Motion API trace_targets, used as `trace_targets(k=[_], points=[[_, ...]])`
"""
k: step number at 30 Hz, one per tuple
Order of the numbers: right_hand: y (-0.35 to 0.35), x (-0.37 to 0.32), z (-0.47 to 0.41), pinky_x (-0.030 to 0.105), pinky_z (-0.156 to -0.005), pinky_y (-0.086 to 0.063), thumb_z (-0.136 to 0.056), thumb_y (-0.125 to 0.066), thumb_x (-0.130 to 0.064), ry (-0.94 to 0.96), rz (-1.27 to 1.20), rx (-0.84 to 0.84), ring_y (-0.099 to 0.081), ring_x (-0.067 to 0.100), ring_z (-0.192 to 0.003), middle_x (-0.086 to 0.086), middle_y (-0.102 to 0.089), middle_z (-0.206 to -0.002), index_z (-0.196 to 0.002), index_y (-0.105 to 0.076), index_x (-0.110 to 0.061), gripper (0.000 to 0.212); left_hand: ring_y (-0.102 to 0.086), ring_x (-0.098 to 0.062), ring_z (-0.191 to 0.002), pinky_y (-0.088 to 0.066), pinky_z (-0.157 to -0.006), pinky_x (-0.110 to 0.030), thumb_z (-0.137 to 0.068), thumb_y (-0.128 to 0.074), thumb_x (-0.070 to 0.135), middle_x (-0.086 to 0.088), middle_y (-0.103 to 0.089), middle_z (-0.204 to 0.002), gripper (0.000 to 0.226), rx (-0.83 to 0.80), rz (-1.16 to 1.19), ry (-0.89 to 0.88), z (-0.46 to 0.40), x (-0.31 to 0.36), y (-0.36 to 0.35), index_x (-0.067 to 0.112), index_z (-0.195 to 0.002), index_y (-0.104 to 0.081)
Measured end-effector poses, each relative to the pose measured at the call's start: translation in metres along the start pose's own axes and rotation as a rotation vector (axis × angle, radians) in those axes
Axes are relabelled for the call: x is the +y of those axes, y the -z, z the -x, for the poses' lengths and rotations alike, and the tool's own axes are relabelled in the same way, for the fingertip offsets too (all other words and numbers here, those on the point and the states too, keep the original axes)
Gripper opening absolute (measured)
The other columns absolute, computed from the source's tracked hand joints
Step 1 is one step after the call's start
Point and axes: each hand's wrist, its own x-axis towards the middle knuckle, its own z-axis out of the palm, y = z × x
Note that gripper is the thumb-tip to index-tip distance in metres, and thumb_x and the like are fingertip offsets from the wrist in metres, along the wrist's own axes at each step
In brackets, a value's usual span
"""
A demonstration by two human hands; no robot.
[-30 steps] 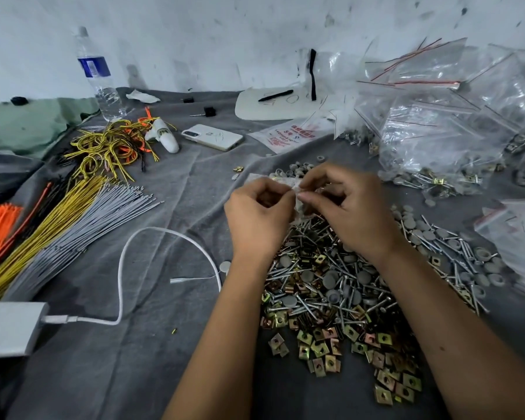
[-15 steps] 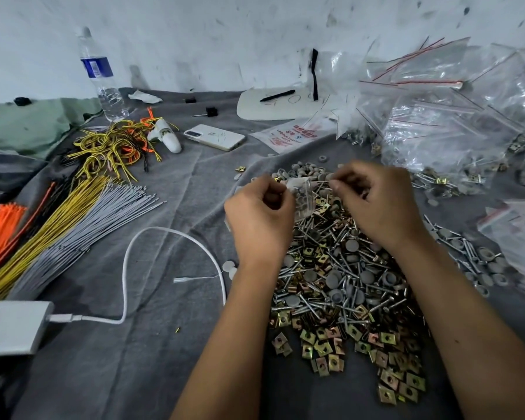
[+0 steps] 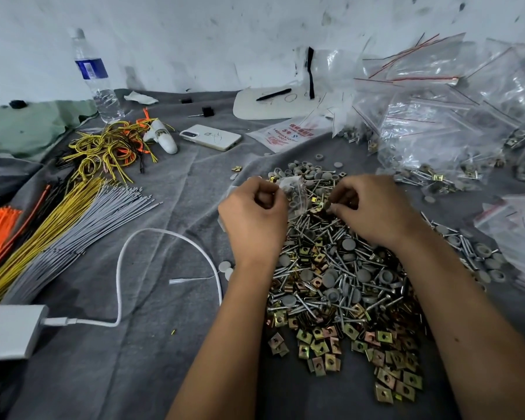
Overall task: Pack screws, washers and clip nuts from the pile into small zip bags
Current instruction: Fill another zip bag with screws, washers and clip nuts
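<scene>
I count one water bottle [image 3: 95, 83], one phone [image 3: 210, 137], one pen [image 3: 273, 94], and my two hands.

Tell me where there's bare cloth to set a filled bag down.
Bare gray cloth lies between the gray cable ties and the hardware pile, below the phone. More lies near the front edge, between the white charging cable and the left forearm. The right side is crowded: filled zip bags and loose screws.
</scene>
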Motion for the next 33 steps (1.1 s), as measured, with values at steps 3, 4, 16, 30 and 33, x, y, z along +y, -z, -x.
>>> trace_targets(k=[3, 4, 16, 30, 33], points=[[0.002, -0.005, 0.002, 0.012, -0.067, -0.050, -0.087, -0.079, -0.011, 0.035, -0.149, 0.184, -0.063, -0.009, -0.076, -0.014, -0.072, -0.089, -0.106, -0.075, -0.019, 0.021, -0.052, 0.000, -0.048, -0.040, -0.047, -0.011, -0.084, -0.076, 0.005, 0.012, -0.061, -0.056, 0.022, -0.050, -0.006, 0.016, 0.001, 0.001, -0.001, 0.022, -0.071, -0.072], [0.002, -0.009, 0.003, 0.018, -0.071, -0.056, -0.086, -0.079, -0.011, 0.061, -0.267, 0.235, -0.068, -0.002, -0.078, -0.011, -0.074, -0.091, -0.105, -0.076, -0.019, 0.020, -0.054, 0.000, -0.049, -0.041, -0.047, -0.010, -0.084, -0.076, 0.005, 0.011, -0.062, -0.055, 0.021, -0.070, -0.014, 0.014, 0.001, 0.001, -0.002, 0.022, -0.071, -0.072], [-0.003, -0.020, 0.008, 0.024, -0.078, -0.061, -0.085, -0.080, -0.009, 0.125, -0.446, 0.303, -0.073, 0.002, -0.084, -0.011, -0.075, -0.092, -0.100, -0.076, -0.019, 0.018, -0.053, 0.001, -0.047, -0.038, -0.046, -0.011, -0.085, -0.078, 0.009, 0.019, -0.059, -0.052, 0.015, -0.089, 0.031, 0.034, 0.001, 0.002, -0.002, 0.018, -0.073, -0.074], [-0.007, -0.007, 0.002, 0.033, -0.084, -0.045, -0.085, -0.081, -0.028, 0.113, 0.067, 0.079, -0.060, 0.019, -0.100, -0.002, -0.068, -0.101, -0.094, -0.073, -0.022, 0.013, -0.048, -0.001, -0.045, -0.038, -0.045, -0.015, -0.084, -0.077, 0.009, 0.018, -0.053, -0.048, 0.021, -0.065, 0.046, 0.062, 0.001, 0.002, -0.001, 0.024, -0.070, -0.072], [-0.005, -0.014, 0.004, 0.034, -0.081, -0.056, -0.085, -0.081, -0.020, 0.146, -0.194, 0.205, -0.066, 0.010, -0.088, -0.007, -0.071, -0.093, -0.097, -0.075, -0.020, 0.013, -0.050, 0.000, -0.045, -0.039, -0.044, -0.015, -0.085, -0.077, 0.009, 0.018, -0.056, -0.050, 0.025, -0.092, 0.037, 0.059, 0.001, 0.004, 0.000, 0.027, -0.070, -0.071]])
